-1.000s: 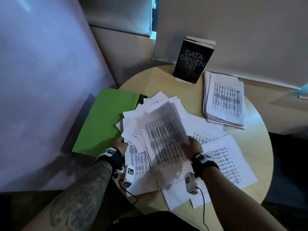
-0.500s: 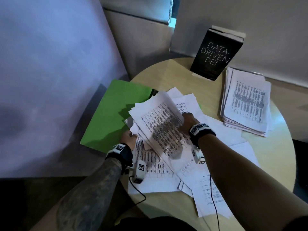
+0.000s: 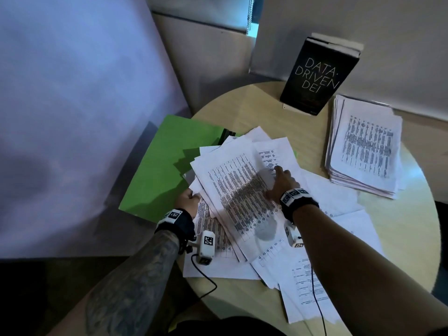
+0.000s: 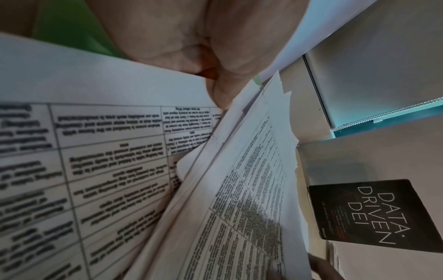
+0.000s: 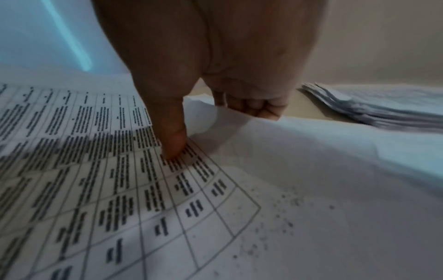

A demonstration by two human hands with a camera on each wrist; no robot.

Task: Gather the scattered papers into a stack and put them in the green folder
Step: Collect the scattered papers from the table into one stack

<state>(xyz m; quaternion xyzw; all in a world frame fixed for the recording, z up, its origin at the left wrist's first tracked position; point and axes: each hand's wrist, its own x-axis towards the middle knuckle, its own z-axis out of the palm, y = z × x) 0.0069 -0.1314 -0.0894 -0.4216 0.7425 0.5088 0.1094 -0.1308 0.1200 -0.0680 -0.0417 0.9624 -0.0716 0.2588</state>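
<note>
The green folder lies open at the table's left, partly over the edge. Printed papers overlap in a loose pile across the middle, their top corners resting on the folder. My left hand grips the pile's left edge, with the thumb on top of the sheets. My right hand is at the right edge of the top sheet. Its thumb presses down on the print and its fingers curl behind the raised paper edge. More loose sheets lie under my right forearm.
A separate thick stack of printed papers sits at the back right of the round wooden table. A black book stands upright against the wall behind. A pale panel leans close on the left.
My right hand carried a lifted sheet forward and left and laid it on the pile that my left hand holds. The pile has shifted toward the folder.
</note>
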